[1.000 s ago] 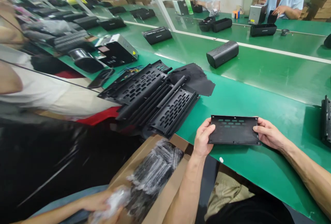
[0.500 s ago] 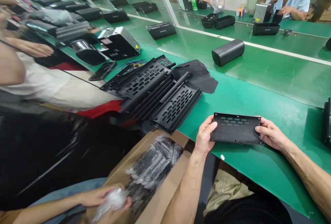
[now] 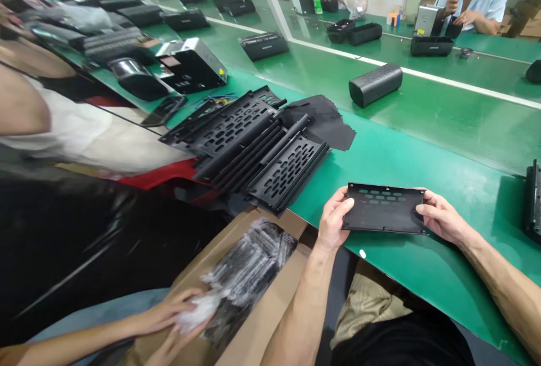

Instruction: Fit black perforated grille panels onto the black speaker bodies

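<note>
A black slotted plastic panel (image 3: pixel 384 217) is held level above the green bench, its inner side facing me. My left hand (image 3: pixel 336 217) grips its left end, thumb on the inner face. At the right end my right hand (image 3: pixel 442 214) pinches the edge, thumb also on top. Several slots show green through the panel's upper half; the lower half looks dark and covered. To the left lie stacked slotted panels (image 3: pixel 287 172) of the same kind. Behind them is a fanned pile of thin black sheets (image 3: pixel 323 121).
A co-worker's hands (image 3: pixel 169 321) hold crumpled clear plastic over a cardboard box (image 3: pixel 264 321) of wrapped parts, left of my arm. A black speaker-like housing (image 3: pixel 376 84) stands farther back on the green bench (image 3: pixel 443 169). Black parts (image 3: pixel 533 200) sit at the right edge. A small white piece (image 3: pixel 362 254) lies near the front edge.
My hands and the panel stay almost still. The co-worker's hands at lower left have shifted right and up over the box with the plastic. The neighbour's hand at far left has drawn back.
</note>
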